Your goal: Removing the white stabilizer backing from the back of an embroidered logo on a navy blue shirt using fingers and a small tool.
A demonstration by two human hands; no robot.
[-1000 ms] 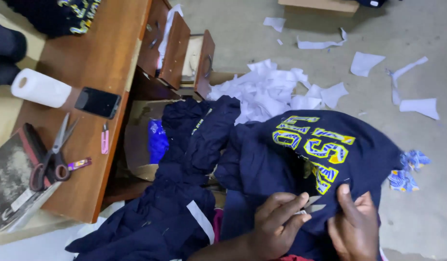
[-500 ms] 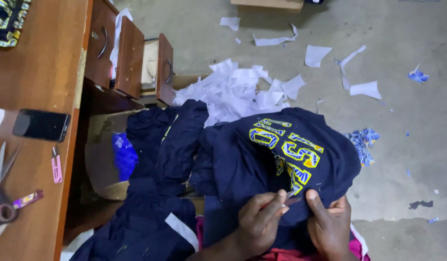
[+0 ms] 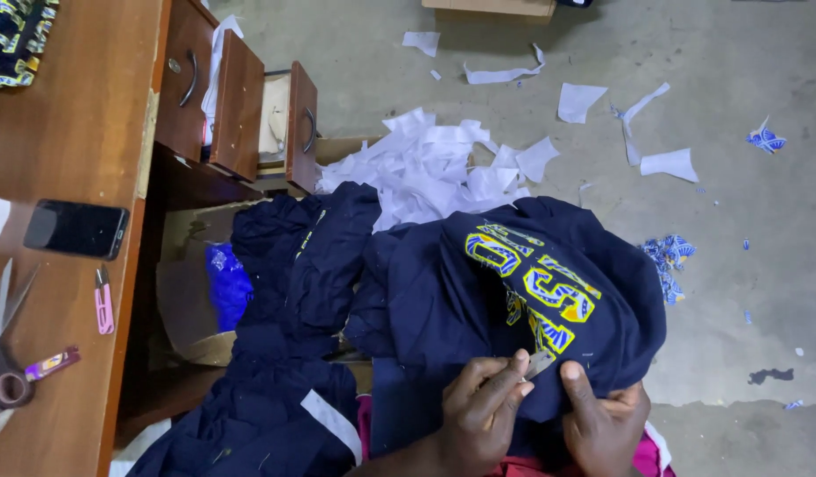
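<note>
A navy garment [image 3: 479,291] with yellow and blue sewn-on shapes [image 3: 549,296] lies bunched over my lap. My left hand [image 3: 483,415] pinches a small grey blade-like piece [image 3: 539,364] at the fabric, just below the shapes. My right hand [image 3: 602,420] grips a fold of the same navy cloth beside it, thumb pressing on top. A second heap of navy garments [image 3: 293,265] hangs to the left, down toward the bottom edge.
A wooden desk [image 3: 72,115] at the left carries a dark phone [image 3: 77,230], scissors [image 3: 2,344], a pink clip [image 3: 102,305] and a small tube [image 3: 50,363]. Its drawers [image 3: 240,102] stand pulled out. White paper scraps [image 3: 434,163] litter the concrete floor; a cardboard box with blue plastic [image 3: 224,283] sits under the desk.
The view has drifted right and slightly down, so the desk shows less. My hands stay on the navy cloth, working the same spot under the sewn shapes.
</note>
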